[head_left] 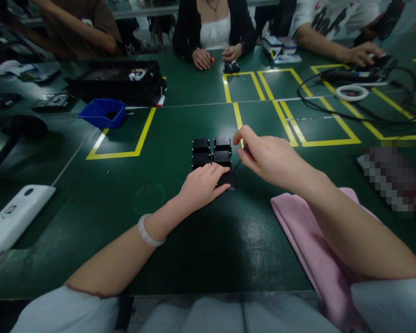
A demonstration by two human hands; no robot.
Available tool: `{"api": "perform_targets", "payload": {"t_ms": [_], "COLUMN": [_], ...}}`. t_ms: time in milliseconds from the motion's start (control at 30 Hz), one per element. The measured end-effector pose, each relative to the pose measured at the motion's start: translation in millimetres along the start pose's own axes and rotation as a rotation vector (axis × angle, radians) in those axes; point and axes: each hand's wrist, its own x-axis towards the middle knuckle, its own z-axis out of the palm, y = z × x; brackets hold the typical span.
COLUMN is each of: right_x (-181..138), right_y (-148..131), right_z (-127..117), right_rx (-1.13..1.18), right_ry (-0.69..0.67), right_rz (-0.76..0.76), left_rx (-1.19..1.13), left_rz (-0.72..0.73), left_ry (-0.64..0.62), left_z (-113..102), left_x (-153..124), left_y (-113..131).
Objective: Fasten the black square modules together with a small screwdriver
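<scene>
Several small black blocks (222, 142) with shiny screw-like points along their sides sit in two columns on the green table. Over the nearest ones lies my left hand (201, 184), its fingers across the tops and its thumb at the near edge, gripping the front right block (228, 179). My right hand (260, 155) is closed in a pinch on a thin dark tool (238, 164), perhaps a screwdriver; its slim shaft slants down to the right side of that block. Its handle is mostly hidden by my fingers.
To my right lies a folded pink cloth (291, 212). A white device (17, 215) is at the left. Farther back are a blue bin (106, 113), a black tray (114, 83) and black cables (336, 110). Other people sit across the table (201, 249).
</scene>
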Motion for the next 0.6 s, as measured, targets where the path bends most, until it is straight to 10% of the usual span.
{"api": "perform_targets", "payload": {"t_ms": [600], "right_x": [0.4], "right_y": [-1.7], "right_z": [-0.1], "right_rx": [-0.078], "right_ry": [0.016], "right_rz": [0.013], "left_rx": [-0.003], "left_rz": [0.004], "left_ry": [-0.004], "left_z": [0.5], "left_x": [0.0], "left_y": [-0.7]}}
